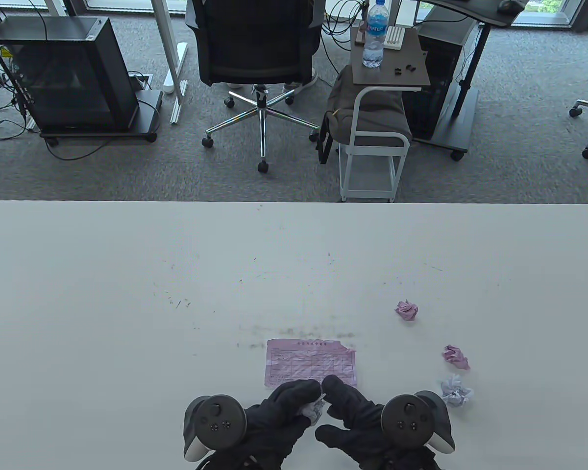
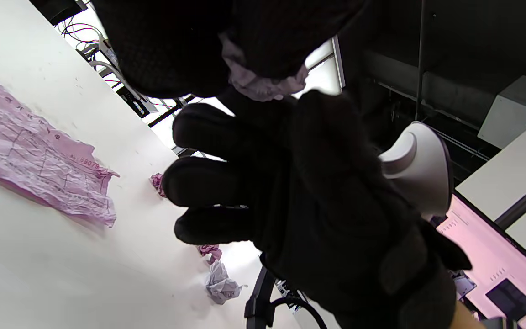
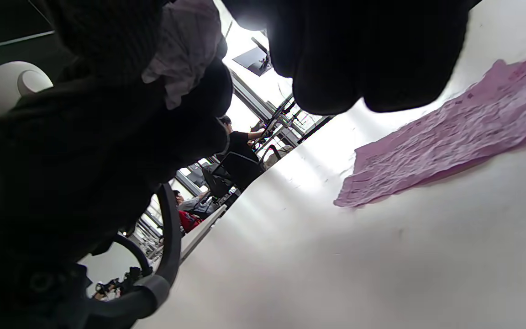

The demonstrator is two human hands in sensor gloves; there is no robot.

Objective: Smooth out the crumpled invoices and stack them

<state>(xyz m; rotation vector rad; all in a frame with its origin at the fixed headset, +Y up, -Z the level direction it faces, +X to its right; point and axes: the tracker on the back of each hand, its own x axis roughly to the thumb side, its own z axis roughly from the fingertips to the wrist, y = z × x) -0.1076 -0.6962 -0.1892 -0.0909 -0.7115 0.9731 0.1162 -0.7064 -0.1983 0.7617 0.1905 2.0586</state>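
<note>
A flattened pink invoice lies on the white table just beyond my hands; it also shows in the left wrist view and the right wrist view. My left hand and right hand meet over a small crumpled pale invoice and both pinch it above the table near the front edge. The ball shows between the fingers in the left wrist view and the right wrist view. Three more crumpled balls lie to the right: pink, pink, pale lilac.
The table's far edge borders a carpeted floor with an office chair, a black PC case and a small side cart holding a water bottle. Faint scuff marks cross the table's middle.
</note>
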